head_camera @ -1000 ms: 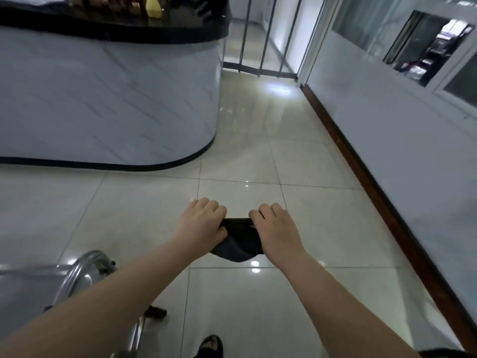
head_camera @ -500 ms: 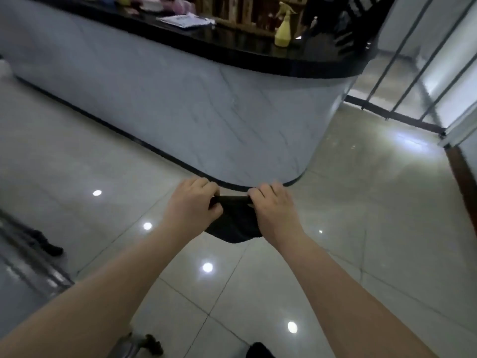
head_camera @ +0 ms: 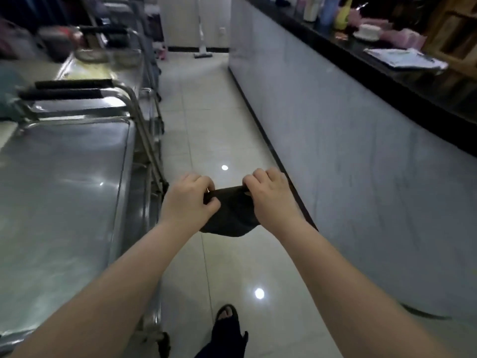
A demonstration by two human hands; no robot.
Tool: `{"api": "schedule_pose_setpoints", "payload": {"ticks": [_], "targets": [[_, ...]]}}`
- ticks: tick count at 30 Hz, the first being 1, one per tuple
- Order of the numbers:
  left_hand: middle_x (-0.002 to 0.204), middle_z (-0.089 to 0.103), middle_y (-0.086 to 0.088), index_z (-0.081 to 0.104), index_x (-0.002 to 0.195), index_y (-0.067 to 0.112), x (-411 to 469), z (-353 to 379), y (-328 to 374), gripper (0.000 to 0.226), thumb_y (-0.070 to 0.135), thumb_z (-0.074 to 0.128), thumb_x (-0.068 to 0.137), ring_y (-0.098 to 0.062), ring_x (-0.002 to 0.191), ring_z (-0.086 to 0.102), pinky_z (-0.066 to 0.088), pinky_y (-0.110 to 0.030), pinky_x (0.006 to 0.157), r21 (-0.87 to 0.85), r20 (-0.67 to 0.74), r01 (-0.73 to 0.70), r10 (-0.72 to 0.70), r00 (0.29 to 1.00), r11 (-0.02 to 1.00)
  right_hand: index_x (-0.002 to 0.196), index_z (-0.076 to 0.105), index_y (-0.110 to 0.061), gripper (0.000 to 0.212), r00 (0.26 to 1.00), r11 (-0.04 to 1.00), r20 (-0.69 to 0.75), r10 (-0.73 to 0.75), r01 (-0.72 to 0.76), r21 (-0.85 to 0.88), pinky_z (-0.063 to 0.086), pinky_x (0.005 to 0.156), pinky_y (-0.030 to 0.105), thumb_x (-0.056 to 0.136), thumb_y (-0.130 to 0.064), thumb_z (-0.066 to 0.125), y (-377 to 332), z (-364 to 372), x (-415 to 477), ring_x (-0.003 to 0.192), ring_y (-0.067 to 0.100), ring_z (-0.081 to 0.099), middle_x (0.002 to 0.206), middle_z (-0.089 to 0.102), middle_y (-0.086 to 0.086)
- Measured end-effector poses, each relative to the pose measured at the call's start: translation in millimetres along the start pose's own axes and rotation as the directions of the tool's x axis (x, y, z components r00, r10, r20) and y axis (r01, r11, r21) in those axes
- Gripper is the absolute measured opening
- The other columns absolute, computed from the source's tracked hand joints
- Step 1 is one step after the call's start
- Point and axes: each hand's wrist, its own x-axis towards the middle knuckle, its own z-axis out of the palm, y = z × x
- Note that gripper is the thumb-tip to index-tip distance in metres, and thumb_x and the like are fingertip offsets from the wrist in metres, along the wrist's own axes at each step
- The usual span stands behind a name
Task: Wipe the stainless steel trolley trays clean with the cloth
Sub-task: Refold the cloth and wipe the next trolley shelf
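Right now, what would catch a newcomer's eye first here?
At the centre, the left hand and right hand hold a dark cloth stretched between them above the floor. A shiny steel trolley tray fills the left side; a pale counter runs along the right.

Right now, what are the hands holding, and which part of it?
A dark cloth. The left hand and the right hand each pinch its top edge, one at each end; the rest hangs below them over the floor.

View has swung: trolley tray now left, counter right.
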Motion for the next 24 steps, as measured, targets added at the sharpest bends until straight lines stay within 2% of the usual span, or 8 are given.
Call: {"api": "schedule_pose_setpoints", "payload": {"ticks": [3, 9, 11, 13, 15, 18, 21, 24], "targets": [[0.078, 0.058, 0.003, 0.065, 0.082, 0.016, 37.9, 7.4, -40.1, 0.011, 0.020, 0.072, 0.074, -0.017, 0.077, 0.049, 0.035, -0.030, 0.067, 0.025, -0.021, 0.085, -0.085, 0.996, 0.996, 0.099, 0.061, -0.014, 0.029, 0.996, 0.995, 0.025, -0.087, 0.086, 0.048, 0.037, 0.070, 0.034, 0.074, 0.000, 0.065, 0.0, 23.5, 63.0, 0.085, 0.026, 0.046, 0.094, 0.057, 0.003], [0.074, 0.059, 0.003, 0.065, 0.078, 0.016, 87.4, 24.4, -89.6, 0.015, 0.015, 0.074, 0.067, -0.020, 0.073, 0.052, 0.039, -0.031, 0.063, 0.068, -0.072, 0.298, -0.293, 0.953, 0.952, 0.086, 0.064, -0.012, 0.035, 0.967, 0.961, 0.052, -0.251, 0.242, 0.132, 0.043, 0.062, 0.036, 0.056, 0.002, 0.078, -0.3, 69.3, 161.9, 0.074, 0.029, 0.052, 0.081, 0.058, 0.004], [0.074, 0.059, 0.003, 0.065, 0.079, 0.017, 99.2, 28.1, -100.2, 0.015, 0.015, 0.075, 0.068, -0.021, 0.073, 0.053, 0.039, -0.031, 0.063, 0.084, -0.114, 0.364, -0.354, 0.928, 0.928, 0.092, 0.062, -0.014, 0.037, 0.956, 0.947, 0.082, -0.282, 0.263, 0.186, 0.043, 0.067, 0.035, 0.060, 0.000, 0.076, -3.0, 86.7, 194.0, 0.080, 0.028, 0.051, 0.087, 0.058, 0.003], [0.075, 0.060, 0.004, 0.065, 0.079, 0.018, 109.0, 33.1, -109.2, 0.015, 0.016, 0.076, 0.068, -0.022, 0.072, 0.055, 0.043, -0.032, 0.063, 0.098, -0.157, 0.446, -0.429, 0.890, 0.890, 0.105, 0.058, -0.018, 0.035, 0.930, 0.921, 0.114, -0.349, 0.318, 0.225, 0.039, 0.080, 0.033, 0.074, -0.004, 0.065, -7.2, 107.2, 223.4, 0.093, 0.026, 0.047, 0.101, 0.055, 0.000], [0.076, 0.060, 0.006, 0.064, 0.080, 0.020, 117.0, 41.9, -117.4, 0.012, 0.018, 0.073, 0.071, -0.020, 0.074, 0.054, 0.044, -0.033, 0.064, 0.100, -0.194, 0.553, -0.529, 0.826, 0.827, 0.112, 0.053, -0.020, 0.034, 0.890, 0.878, 0.136, -0.435, 0.385, 0.284, 0.036, 0.087, 0.032, 0.081, -0.007, 0.057, -10.6, 128.2, 250.8, 0.100, 0.024, 0.043, 0.109, 0.052, -0.001], [0.078, 0.061, 0.006, 0.064, 0.080, 0.021, 130.5, 59.8, -124.6, 0.010, 0.018, 0.070, 0.073, -0.020, 0.077, 0.053, 0.040, -0.032, 0.065, 0.082, -0.256, 0.702, -0.666, 0.700, 0.707, 0.115, 0.052, -0.019, 0.034, 0.801, 0.791, 0.157, -0.577, 0.502, 0.349, 0.034, 0.089, 0.031, 0.083, -0.009, 0.057, -12.4, 155.2, 290.5, 0.103, 0.023, 0.042, 0.115, 0.050, -0.001], [0.080, 0.062, 0.004, 0.067, 0.083, 0.020, 149.1, 80.1, -119.9, 0.011, 0.016, 0.070, 0.073, -0.020, 0.079, 0.054, 0.038, -0.031, 0.065, 0.035, -0.373, 0.845, -0.777, 0.507, 0.534, 0.114, 0.051, -0.020, 0.033, 0.695, 0.668, 0.129, -0.707, 0.597, 0.445, 0.036, 0.091, 0.034, 0.085, -0.008, 0.058, -8.0, 172.8, 327.2, 0.104, 0.024, 0.041, 0.115, 0.049, -0.001], [0.081, 0.063, 0.003, 0.069, 0.085, 0.020, 169.6, 92.5, -105.2, 0.012, 0.015, 0.071, 0.074, -0.021, 0.079, 0.057, 0.044, -0.033, 0.068, -0.054, -0.477, 0.923, -0.822, 0.312, 0.382, 0.113, 0.055, -0.017, 0.027, 0.590, 0.531, 0.050, -0.806, 0.684, 0.500, 0.036, 0.090, 0.037, 0.087, -0.006, 0.056, -0.5, 179.6, 358.9, 0.102, 0.027, 0.042, 0.114, 0.051, 0.002]]}}
